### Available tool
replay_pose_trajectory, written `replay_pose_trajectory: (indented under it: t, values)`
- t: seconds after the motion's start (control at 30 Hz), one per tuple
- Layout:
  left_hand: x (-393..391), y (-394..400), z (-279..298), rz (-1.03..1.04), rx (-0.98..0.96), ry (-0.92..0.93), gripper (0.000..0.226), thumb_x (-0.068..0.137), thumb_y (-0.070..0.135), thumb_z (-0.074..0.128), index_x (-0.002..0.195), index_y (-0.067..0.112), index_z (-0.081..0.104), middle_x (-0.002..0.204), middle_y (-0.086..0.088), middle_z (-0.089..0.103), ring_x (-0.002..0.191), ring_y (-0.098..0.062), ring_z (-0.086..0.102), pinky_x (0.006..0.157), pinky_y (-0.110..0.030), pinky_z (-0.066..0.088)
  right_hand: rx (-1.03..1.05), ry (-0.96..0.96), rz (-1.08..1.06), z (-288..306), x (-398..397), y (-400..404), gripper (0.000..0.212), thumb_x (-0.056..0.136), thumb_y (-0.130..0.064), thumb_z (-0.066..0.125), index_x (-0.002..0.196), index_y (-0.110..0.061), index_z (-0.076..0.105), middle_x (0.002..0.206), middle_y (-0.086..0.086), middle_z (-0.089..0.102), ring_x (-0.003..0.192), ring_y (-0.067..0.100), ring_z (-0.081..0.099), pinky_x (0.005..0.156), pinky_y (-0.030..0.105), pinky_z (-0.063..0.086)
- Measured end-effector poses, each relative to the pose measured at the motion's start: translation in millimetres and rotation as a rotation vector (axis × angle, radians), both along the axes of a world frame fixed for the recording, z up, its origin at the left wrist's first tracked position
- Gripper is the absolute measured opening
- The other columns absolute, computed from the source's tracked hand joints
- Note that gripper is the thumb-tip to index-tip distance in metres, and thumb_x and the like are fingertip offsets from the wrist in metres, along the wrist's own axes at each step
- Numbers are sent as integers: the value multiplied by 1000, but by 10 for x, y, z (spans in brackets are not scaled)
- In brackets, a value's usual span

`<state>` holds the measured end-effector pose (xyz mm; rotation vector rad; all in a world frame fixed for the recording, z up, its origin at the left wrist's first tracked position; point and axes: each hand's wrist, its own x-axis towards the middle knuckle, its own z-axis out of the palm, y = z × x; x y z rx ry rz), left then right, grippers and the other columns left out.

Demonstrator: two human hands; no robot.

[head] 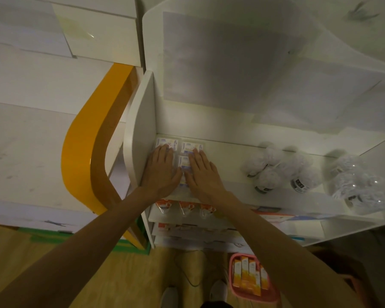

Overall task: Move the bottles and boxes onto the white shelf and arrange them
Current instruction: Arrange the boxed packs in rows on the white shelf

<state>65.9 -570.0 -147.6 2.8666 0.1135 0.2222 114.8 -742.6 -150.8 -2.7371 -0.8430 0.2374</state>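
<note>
Both hands lie flat, palms down, fingers stretched out and gripping nothing, on small boxes at the left end of the white shelf (pixel 229 156), mid-frame. Left hand (pixel 161 172) covers the box column against the shelf's left side panel; one box (pixel 167 143) shows past its fingertips. Right hand (pixel 203 172) sits just beside it, over more boxes; a box (pixel 192 146) shows above its fingers, another (pixel 184 162) between the hands. Right of centre on the same shelf stands a cluster of white-capped bottles (pixel 276 167), with clear bottles (pixel 356 185) further right. Lower shelves hold orange-and-white cartons (pixel 185 207). Bottom of frame, on the wood floor, a pink basket (pixel 253 295) with orange boxes (pixel 248 273) standing in it.
</note>
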Motion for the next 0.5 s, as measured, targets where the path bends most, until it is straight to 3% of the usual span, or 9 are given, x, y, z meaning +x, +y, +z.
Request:
replay_pose_trajectory:
  t: [0.23,0.43,0.5]
  values:
    - [-17,45,-12,-21,-113,-24,66,96,38,27,151,2,31,157,-17,30,147,-30,24,121,-39,12,23,2,8,12,10,-9,66,106,-49,19,160,-19,-3,167,0,-14,153,16,-16,124,47,5]
    - [-26,14,198,64,-556,-150,57,84,16,38,140,3,45,141,-14,48,131,-24,42,116,-34,27,29,-52,27,70,47,-33,64,106,-46,23,160,-14,8,168,3,-1,154,18,-6,124,47,10]
    - [-14,2,236,51,-545,-212,51,88,8,42,139,3,46,140,-15,50,130,-24,43,115,-31,28,33,-118,36,73,59,-39,63,106,-44,24,160,-14,12,168,4,3,155,19,-4,124,47,10]
